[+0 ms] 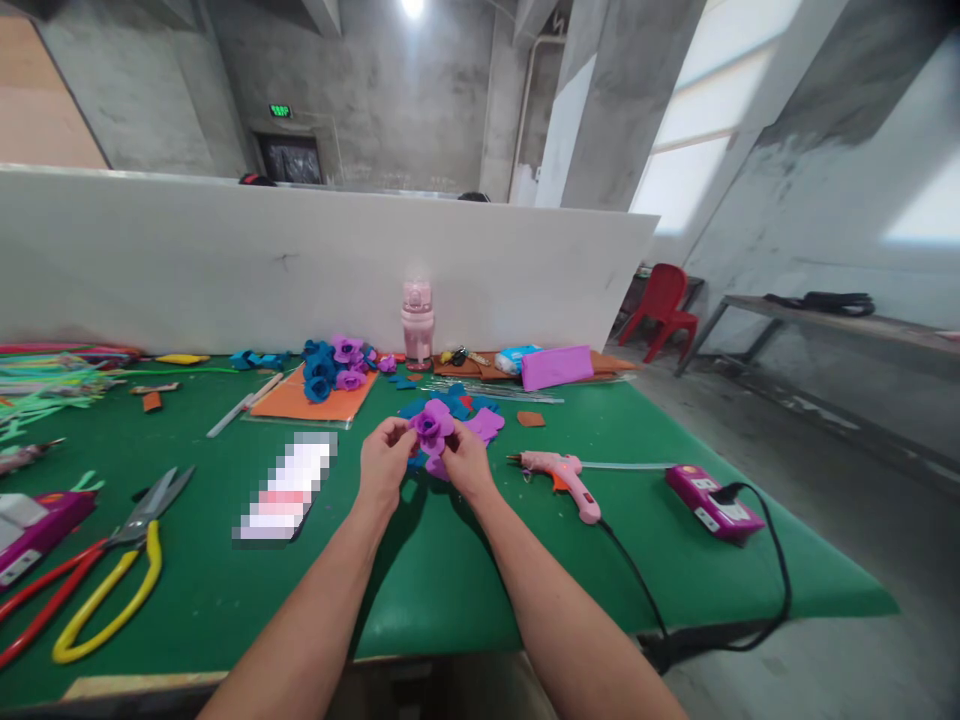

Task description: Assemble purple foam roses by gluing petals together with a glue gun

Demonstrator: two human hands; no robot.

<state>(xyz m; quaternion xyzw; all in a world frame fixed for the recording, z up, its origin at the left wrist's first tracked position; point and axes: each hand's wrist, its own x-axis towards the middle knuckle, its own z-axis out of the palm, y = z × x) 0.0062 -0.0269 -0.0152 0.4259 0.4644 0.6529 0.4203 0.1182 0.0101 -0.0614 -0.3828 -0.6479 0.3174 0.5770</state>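
Observation:
A purple craft flower [432,424] with layered petals is held up between my two hands over the green table. My left hand [385,462] pinches its left side, and my right hand [466,458] pinches the right side. Both hands are closed at the fingertips. Just behind and below the flower lie loose purple petal pieces [486,424] and blue pieces [452,402], partly hidden by my hands. To the right of my right hand a pink glue gun [564,474] lies on its side, with a clear glue stick [626,466] at its back end.
Finished blue and purple flowers [330,366] sit on an orange sheet [311,402]. Large scissors [135,540] lie at left, near a blurred-out flat object [286,488]. A purple power strip [712,502] with a black cable is at right. A pink bottle [418,325] stands by the white partition [300,260].

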